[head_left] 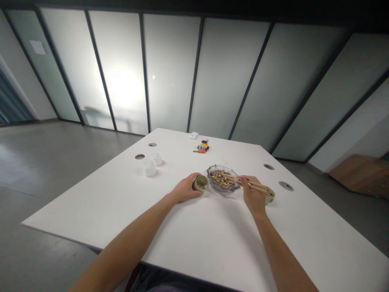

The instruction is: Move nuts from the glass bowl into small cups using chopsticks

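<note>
My left hand point(186, 188) is wrapped round the side of a small round cup point(201, 183) with a greenish inside and some small bits at its bottom. Just right of it stands a clear glass bowl point(210, 181) with a wavy rim, filled with mixed nuts or seeds point(224, 179). In my right hand point(253, 192) is a pair of wooden chopsticks point(251, 183), their tips reaching over the contents of the bowl. A second small cup point(270, 195) sits beside my right hand, partly hidden by it.
Two clear plastic containers point(149, 168) stand on the left of the white table point(188, 231). Farther back lie a yellow toy vehicle point(203, 145), an orange carrot-like item point(199, 151) and a small white box point(193, 136). Round cable holes point(286, 186) pierce the tabletop at both sides.
</note>
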A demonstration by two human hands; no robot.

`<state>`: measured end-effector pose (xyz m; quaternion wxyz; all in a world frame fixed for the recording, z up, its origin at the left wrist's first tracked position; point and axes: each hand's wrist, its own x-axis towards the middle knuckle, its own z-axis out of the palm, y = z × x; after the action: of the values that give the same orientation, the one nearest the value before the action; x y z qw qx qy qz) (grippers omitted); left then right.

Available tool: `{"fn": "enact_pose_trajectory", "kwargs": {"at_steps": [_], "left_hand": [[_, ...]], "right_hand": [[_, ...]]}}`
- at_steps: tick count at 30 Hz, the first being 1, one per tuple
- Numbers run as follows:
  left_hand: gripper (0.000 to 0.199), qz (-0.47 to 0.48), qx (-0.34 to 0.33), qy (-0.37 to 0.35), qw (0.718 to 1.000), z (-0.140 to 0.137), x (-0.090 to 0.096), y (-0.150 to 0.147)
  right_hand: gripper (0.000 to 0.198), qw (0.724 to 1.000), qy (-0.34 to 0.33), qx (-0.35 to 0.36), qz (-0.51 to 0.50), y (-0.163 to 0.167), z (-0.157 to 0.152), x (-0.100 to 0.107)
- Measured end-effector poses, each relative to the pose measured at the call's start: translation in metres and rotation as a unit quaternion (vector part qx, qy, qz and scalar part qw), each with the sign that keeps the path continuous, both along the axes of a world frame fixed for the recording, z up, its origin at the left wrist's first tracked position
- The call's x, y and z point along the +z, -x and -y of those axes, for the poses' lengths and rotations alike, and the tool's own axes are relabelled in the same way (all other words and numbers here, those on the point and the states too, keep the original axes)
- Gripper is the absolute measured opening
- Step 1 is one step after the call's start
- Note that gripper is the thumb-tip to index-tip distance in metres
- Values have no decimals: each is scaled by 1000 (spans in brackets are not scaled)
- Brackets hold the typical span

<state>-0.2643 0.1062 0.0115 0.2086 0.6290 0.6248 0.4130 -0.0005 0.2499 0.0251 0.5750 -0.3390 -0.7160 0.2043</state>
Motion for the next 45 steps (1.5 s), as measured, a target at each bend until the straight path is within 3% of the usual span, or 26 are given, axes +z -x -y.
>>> {"fn": "enact_pose_trajectory", "kwargs": {"at_steps": [5,14,26,34,45], "left_hand": [[81,3,7,10,1000,-1,-2,0],[79,1,9,8,1000,-1,-1,-1],[79,8,7,4,1000,-3,-4,0],[77,-1,5,4,1000,-1,-1,0],[80,4,6,5,1000,-1,-1,0]], "right_hand": [[52,997,-60,16,49,5,6,-3],[60,997,-41,24,61,11,4,-10],[55,997,-54,-17,48,5,-1,-6],[59,998,-19,30,57,10,5,-10],[55,998,-34,12,55,8,5,-10]]}}
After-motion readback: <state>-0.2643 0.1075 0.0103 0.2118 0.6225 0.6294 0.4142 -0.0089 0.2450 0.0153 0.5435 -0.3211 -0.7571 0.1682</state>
